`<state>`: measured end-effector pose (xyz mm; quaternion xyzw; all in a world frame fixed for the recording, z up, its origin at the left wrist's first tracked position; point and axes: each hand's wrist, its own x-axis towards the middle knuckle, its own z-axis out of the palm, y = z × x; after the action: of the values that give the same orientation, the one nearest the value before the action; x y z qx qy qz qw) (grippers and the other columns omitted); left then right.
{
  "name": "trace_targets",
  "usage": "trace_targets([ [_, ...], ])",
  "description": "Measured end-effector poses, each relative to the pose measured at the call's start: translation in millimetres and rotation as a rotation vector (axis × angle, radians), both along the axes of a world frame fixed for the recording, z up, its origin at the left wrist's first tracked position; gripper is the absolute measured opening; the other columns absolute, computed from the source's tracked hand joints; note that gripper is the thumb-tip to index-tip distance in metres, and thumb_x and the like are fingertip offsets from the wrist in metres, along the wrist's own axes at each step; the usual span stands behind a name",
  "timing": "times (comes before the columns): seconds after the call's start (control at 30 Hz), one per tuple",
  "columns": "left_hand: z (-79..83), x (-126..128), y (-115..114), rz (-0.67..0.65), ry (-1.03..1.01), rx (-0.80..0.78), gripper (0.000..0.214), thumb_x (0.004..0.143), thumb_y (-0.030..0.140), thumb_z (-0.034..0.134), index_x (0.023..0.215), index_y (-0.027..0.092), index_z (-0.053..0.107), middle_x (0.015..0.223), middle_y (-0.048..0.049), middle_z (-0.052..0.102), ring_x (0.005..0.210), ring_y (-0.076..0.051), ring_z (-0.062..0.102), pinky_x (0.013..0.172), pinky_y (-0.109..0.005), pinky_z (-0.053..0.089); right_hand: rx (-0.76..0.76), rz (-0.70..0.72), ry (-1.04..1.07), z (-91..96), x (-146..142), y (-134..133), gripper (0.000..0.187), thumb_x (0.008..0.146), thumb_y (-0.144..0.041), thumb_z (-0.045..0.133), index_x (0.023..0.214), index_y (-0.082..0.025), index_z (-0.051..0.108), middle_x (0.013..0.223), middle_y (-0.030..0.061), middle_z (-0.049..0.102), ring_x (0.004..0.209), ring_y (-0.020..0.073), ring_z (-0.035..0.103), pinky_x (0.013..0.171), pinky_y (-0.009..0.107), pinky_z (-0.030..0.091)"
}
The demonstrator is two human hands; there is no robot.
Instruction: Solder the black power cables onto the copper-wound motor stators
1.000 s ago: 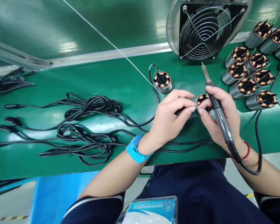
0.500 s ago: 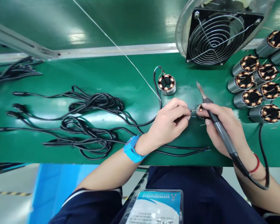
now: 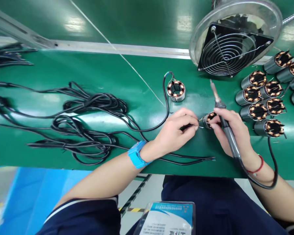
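My left hand (image 3: 175,132), with a blue band at the wrist, is closed in a pinch on thin wires whose tips show past the fingertips. Just to its right lies a motor stator (image 3: 206,121) with copper windings, partly covered by my right fingers. My right hand (image 3: 235,130) grips a soldering iron (image 3: 227,132), its tip pointing up and away from the stator, while thumb and fingertips touch the stator's side. Beyond my left hand another stator (image 3: 176,91) stands upright, joined by fine wires to a black cable (image 3: 166,98).
Coiled black cables (image 3: 95,104) spread over the green table's left half. Two cable ends (image 3: 208,159) lie near the front edge. A fan with a wire guard (image 3: 225,55) stands at the back, and several stators (image 3: 257,111) are grouped at right. A white cord (image 3: 127,60) crosses the back.
The view has shifted slightly. My right fingers have moved a little down the stator, so more of it shows. The soldering iron has turned a little more upright; my left hand keeps its pinch.
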<state>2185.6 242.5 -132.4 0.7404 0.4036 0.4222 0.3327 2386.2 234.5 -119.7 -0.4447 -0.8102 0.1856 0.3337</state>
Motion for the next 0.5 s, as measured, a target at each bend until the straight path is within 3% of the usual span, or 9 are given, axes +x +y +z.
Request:
trace_targets([
  [0.17, -4.2, 4, 1, 0.023, -0.063, 0.005, 0.016, 0.077, 0.001, 0.059, 0.078, 0.016, 0.063, 0.084, -0.0013, 0.061, 0.075, -0.008, 0.057, 0.061, -0.02, 0.046, 0.089, -0.061, 0.032, -6.5, -6, -1, 0.049, 0.088, -0.019, 0.058, 0.133, -0.031, 0.043, 0.096, -0.0006, 0.07, 0.089, 0.0205, 0.062, 0.078, 0.039, 0.048],
  [0.33, -5.7, 8, 1, 0.015, -0.071, -0.007, 0.012, 0.077, 0.005, 0.059, 0.074, 0.016, 0.063, 0.083, -0.0019, 0.062, 0.073, -0.01, 0.056, 0.059, -0.021, 0.045, 0.098, -0.17, 0.204, -2.4, -1, -25, 0.044, 0.09, -0.019, 0.057, 0.132, -0.028, 0.05, 0.097, 0.0012, 0.071, 0.094, 0.0204, 0.065, 0.086, 0.042, 0.051],
  [0.43, -8.2, 11, 2, 0.032, -0.076, -0.019, 0.011, 0.077, 0.007, 0.059, 0.072, 0.016, 0.062, 0.081, -0.0022, 0.062, 0.074, -0.011, 0.056, 0.06, -0.023, 0.044, 0.157, -0.254, 0.34, -9.0, 1, -41, 0.036, 0.089, -0.027, 0.058, 0.125, -0.029, 0.058, 0.09, 0.0021, 0.069, 0.077, 0.0196, 0.066, 0.069, 0.038, 0.055],
  [0.5, -9.6, 13, 2, 0.043, -0.073, -0.029, 0.01, 0.077, 0.009, 0.058, 0.07, 0.017, 0.061, 0.08, -0.002, 0.062, 0.076, -0.012, 0.056, 0.063, -0.024, 0.045, 0.271, -0.238, 0.359, -15.1, 3, -47, 0.03, 0.085, -0.029, 0.064, 0.115, -0.026, 0.064, 0.08, 0.0015, 0.066, 0.063, 0.017, 0.061, 0.056, 0.034, 0.051],
])
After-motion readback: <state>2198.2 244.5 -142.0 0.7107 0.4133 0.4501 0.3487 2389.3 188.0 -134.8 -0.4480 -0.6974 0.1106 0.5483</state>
